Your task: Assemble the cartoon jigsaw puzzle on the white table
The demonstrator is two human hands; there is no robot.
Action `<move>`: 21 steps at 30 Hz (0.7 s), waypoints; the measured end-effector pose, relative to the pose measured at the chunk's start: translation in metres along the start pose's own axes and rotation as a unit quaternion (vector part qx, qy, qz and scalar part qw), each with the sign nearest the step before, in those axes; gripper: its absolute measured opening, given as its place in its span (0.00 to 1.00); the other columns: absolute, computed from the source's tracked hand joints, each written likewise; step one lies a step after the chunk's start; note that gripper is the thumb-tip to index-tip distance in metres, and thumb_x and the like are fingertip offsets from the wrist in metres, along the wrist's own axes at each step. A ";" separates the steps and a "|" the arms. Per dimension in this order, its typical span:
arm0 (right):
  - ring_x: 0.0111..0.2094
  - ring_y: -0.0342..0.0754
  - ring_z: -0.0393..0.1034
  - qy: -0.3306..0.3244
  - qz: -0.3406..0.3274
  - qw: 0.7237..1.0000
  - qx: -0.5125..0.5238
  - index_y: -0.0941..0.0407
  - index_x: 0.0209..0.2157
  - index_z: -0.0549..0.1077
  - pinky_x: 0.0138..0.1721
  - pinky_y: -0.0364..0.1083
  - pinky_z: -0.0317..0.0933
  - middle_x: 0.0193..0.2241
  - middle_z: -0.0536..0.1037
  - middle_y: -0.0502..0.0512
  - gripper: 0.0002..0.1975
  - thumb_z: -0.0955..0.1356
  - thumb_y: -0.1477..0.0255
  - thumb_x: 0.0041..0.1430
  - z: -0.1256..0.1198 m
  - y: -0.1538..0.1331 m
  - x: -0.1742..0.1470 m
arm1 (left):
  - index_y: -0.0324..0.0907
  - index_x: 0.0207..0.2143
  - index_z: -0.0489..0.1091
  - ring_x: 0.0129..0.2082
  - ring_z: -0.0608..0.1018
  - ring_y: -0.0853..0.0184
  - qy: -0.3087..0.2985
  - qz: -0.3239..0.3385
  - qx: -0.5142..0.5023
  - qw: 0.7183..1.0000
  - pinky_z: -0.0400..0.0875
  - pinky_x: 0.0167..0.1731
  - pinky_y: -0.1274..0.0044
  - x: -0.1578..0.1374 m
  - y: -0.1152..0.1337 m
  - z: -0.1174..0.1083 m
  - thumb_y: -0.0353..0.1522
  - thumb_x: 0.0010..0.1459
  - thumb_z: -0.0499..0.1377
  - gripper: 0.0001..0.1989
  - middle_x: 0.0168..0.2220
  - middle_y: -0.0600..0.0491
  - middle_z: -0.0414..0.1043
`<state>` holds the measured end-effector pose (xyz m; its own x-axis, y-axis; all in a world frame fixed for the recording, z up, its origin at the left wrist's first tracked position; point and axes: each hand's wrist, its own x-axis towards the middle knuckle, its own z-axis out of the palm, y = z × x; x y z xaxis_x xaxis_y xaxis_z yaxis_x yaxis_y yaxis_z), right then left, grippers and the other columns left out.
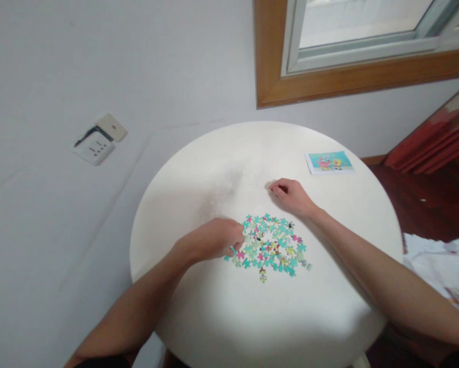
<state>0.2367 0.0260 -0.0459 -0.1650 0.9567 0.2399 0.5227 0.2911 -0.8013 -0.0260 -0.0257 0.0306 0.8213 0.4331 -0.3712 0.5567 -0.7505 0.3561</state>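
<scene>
Loose jigsaw puzzle pieces [281,239], mostly turquoise with pink, yellow and pale green ones, lie in a scattered patch on the round white table [245,317]. At the left edge of this patch is my left hand [225,237], its fingers bent downward and closed among the pieces; what they grip is hidden. Beyond the patch my right hand [293,197] rests on the tabletop with curled fingers. A small pale patch shows at its fingertips, too blurred to name. One piece with a yellow and white print [262,276] lies apart on the near side.
A picture card [331,162] with a pink and a yellow cartoon figure lies at the table's far right. The wall with a socket [95,147] borders the left side. A wood-framed window [360,76] is behind. White sheets [436,260] lie at the right.
</scene>
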 end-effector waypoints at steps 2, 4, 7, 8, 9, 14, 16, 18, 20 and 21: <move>0.30 0.48 0.69 0.000 -0.002 1.000 -0.002 0.57 0.35 0.78 0.35 0.48 0.60 0.32 0.80 0.57 0.13 0.62 0.70 0.59 0.000 0.000 0.000 | 0.43 0.28 0.75 0.34 0.74 0.66 0.005 -0.001 -0.001 1.000 0.63 0.35 0.77 0.000 0.000 0.002 0.23 0.49 0.65 0.07 0.31 0.55 0.74; 0.30 0.48 0.69 0.000 -0.002 1.000 -0.005 0.57 0.35 0.78 0.35 0.49 0.61 0.32 0.80 0.57 0.13 0.62 0.70 0.59 0.000 0.000 0.000 | 0.43 0.28 0.75 0.33 0.73 0.67 0.011 0.003 -0.003 1.000 0.63 0.35 0.77 -0.001 0.000 0.003 0.23 0.50 0.65 0.07 0.30 0.55 0.74; 0.31 0.48 0.69 -0.001 0.000 1.000 -0.009 0.56 0.35 0.78 0.36 0.49 0.61 0.32 0.80 0.57 0.12 0.63 0.70 0.59 -0.001 0.001 0.000 | 0.43 0.27 0.74 0.32 0.72 0.67 0.012 0.012 -0.003 1.000 0.62 0.34 0.78 0.000 0.001 0.002 0.23 0.50 0.65 0.06 0.29 0.55 0.72; 0.31 0.48 0.69 -0.001 0.000 1.000 -0.008 0.56 0.35 0.78 0.36 0.49 0.61 0.32 0.80 0.57 0.12 0.63 0.70 0.59 -0.001 0.001 0.000 | 0.43 0.27 0.74 0.32 0.72 0.67 0.010 0.014 -0.002 1.000 0.62 0.33 0.78 0.000 0.001 0.001 0.23 0.49 0.65 0.06 0.29 0.56 0.72; 0.31 0.48 0.69 -0.001 0.000 1.000 -0.007 0.56 0.35 0.78 0.36 0.49 0.61 0.32 0.80 0.57 0.12 0.62 0.70 0.59 -0.001 0.001 0.000 | 0.43 0.27 0.73 0.32 0.72 0.68 0.009 0.014 -0.002 1.000 0.62 0.33 0.78 0.000 0.001 0.000 0.24 0.49 0.65 0.06 0.29 0.56 0.71; 0.31 0.48 0.69 -0.002 -0.004 1.000 -0.008 0.57 0.35 0.78 0.36 0.48 0.61 0.33 0.80 0.58 0.13 0.62 0.70 0.59 -0.001 -0.001 0.000 | 0.42 0.27 0.72 0.34 0.72 0.68 -0.012 0.022 -0.025 0.999 0.63 0.36 0.78 0.000 -0.001 -0.004 0.23 0.50 0.65 0.07 0.31 0.56 0.71; 0.31 0.48 0.69 0.000 -0.002 1.000 -0.008 0.57 0.35 0.78 0.36 0.48 0.61 0.32 0.80 0.58 0.13 0.62 0.70 0.59 -0.001 -0.002 0.000 | 0.42 0.27 0.72 0.34 0.71 0.68 -0.008 0.036 -0.040 0.999 0.63 0.37 0.78 0.000 -0.002 -0.005 0.23 0.50 0.65 0.07 0.31 0.56 0.71; 0.31 0.48 0.69 0.002 0.003 1.000 -0.007 0.57 0.35 0.78 0.36 0.48 0.61 0.32 0.80 0.57 0.13 0.62 0.70 0.59 -0.001 -0.002 0.000 | 0.42 0.26 0.71 0.34 0.71 0.68 0.001 0.049 -0.049 0.998 0.63 0.38 0.78 0.000 -0.003 -0.004 0.23 0.51 0.64 0.07 0.31 0.55 0.71; 0.30 0.47 0.69 0.001 0.005 1.000 -0.007 0.57 0.35 0.78 0.35 0.48 0.61 0.32 0.80 0.57 0.13 0.62 0.70 0.59 -0.001 -0.001 0.001 | 0.42 0.26 0.71 0.34 0.71 0.68 0.005 0.054 -0.050 0.997 0.63 0.38 0.78 0.001 -0.004 -0.003 0.23 0.50 0.64 0.07 0.30 0.56 0.70; 0.30 0.47 0.69 0.001 0.005 1.000 -0.007 0.57 0.35 0.78 0.35 0.48 0.60 0.32 0.80 0.57 0.13 0.62 0.69 0.59 -0.001 -0.001 0.001 | 0.42 0.26 0.71 0.33 0.71 0.68 0.005 0.053 -0.049 0.997 0.63 0.37 0.78 0.001 -0.004 -0.001 0.22 0.50 0.64 0.07 0.29 0.56 0.70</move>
<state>0.2366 0.0263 -0.0446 -0.1587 0.9593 0.2335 0.5364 0.2824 -0.7953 -0.0271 -0.0218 0.0301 0.8774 0.3592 -0.3181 0.4755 -0.7398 0.4761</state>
